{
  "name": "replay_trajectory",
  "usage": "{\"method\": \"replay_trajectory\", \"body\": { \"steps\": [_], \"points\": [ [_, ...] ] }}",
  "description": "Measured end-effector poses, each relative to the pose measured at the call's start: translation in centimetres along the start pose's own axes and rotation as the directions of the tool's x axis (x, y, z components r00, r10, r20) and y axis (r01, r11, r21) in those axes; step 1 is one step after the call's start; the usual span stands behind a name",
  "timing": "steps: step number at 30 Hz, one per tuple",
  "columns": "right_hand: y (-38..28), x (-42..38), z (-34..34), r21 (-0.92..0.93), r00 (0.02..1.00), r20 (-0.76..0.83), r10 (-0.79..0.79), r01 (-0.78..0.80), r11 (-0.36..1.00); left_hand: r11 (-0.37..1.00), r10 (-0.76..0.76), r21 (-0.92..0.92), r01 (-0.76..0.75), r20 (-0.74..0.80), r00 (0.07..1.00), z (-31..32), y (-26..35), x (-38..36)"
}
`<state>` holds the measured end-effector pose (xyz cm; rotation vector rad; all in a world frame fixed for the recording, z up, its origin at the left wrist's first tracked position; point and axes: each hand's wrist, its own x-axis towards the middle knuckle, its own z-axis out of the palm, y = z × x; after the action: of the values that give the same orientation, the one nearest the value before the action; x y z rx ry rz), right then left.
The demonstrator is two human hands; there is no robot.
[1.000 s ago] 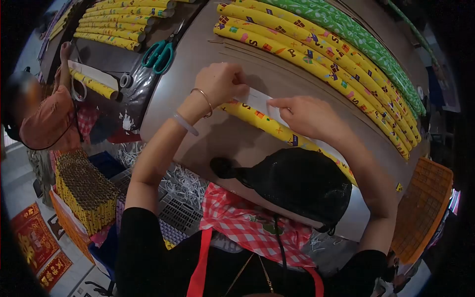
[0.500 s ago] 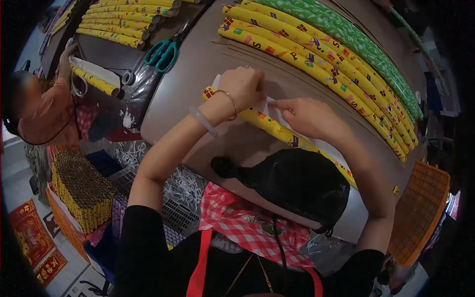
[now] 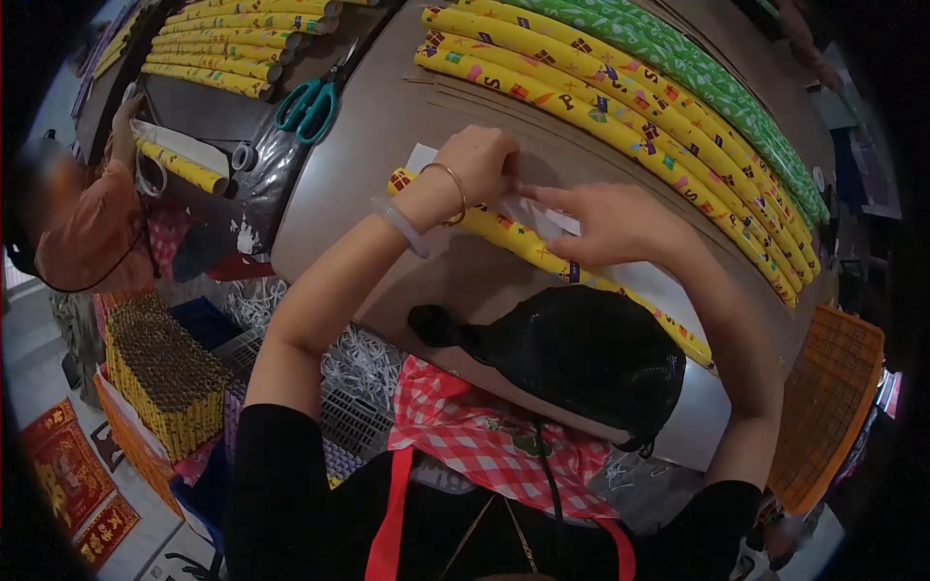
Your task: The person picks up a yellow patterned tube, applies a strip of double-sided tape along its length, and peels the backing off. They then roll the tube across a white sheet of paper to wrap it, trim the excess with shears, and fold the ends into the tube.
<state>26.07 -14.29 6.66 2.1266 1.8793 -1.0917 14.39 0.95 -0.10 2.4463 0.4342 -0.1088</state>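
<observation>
Yellow printed roll (image 3: 511, 235) | head view: on table (image 3: 325, 208), slanting beneath both hands | left hand (image 3: 475, 160): fingers curled above roll, whether gripping anything cannot tell | right hand (image 3: 620, 223): index outstretched over white paper (image 3: 560, 222), pinch unclear | placement presumably steadies white paper along roll.

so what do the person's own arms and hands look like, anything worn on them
Both hands are gloveless, and both arms are bare below short black sleeves. The left hand has a thin gold-coloured bangle at its wrist and a thicker, pale bangle further up. No bangle shows on the right hand or its wrist.
</observation>
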Motion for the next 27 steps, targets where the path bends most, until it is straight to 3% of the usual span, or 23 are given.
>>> {"method": "replay_trajectory", "body": {
  "steps": [3, 6, 8, 12, 18, 20, 21, 23, 27],
  "points": [
    [0.2, -0.8, -0.5, 0.067, 0.999, 0.009, 0.036, -0.037, 0.997, 1.0, 0.003, 0.02, -0.002, -0.019, 1.0, -0.1, 0.2, 0.0],
    [1.0, -1.6, 0.1, 0.102, 0.995, -0.091, 0.029, -0.02, 0.995, 1.0, -0.007, -0.023, 0.007, 0.022, 1.0, -0.4, 0.3, -0.1],
    [1.0, -2.5, 0.6, 0.106, 0.983, -0.103, 0.152, -0.142, 0.984, 1.0, -0.022, 0.004, 0.022, 0.014, 1.0, -0.4, 0.3, -0.1],
    [0.7, -4.8, 1.1, 0.153, 0.977, -0.151, 0.153, -0.13, 0.98, 0.998, 0.019, -0.054, -0.018, 0.021, 1.0, -0.4, 0.0, -0.1],
    [1.2, -8.8, 2.1, 0.037, 0.937, -0.265, 0.227, -0.225, 0.974, 0.994, -0.002, -0.107, 0.007, 0.046, 0.999, -0.8, 0.2, -0.1],
    [1.9, -10.2, 2.5, 0.099, 0.909, -0.373, 0.186, -0.16, 0.982, 0.998, 0.0, -0.058, 0.005, 0.08, 0.997, -1.0, 0.2, 0.0],
    [2.2, -10.8, 2.8, 0.108, 0.91, -0.364, 0.198, -0.17, 0.979, 0.989, -0.01, -0.149, 0.022, 0.082, 0.997, -0.8, 0.1, -0.1],
    [2.9, -11.9, 3.2, 0.056, 0.859, -0.502, 0.1, -0.083, 0.995, 0.988, -0.046, -0.143, 0.063, 0.118, 0.992, -0.9, 0.3, -0.1],
    [4.0, -13.9, 3.7, 0.239, 0.87, -0.447, 0.21, -0.109, 0.965, 0.987, -0.064, -0.136, 0.088, 0.17, 0.983, -1.6, 1.2, -0.1]
  ]
}}
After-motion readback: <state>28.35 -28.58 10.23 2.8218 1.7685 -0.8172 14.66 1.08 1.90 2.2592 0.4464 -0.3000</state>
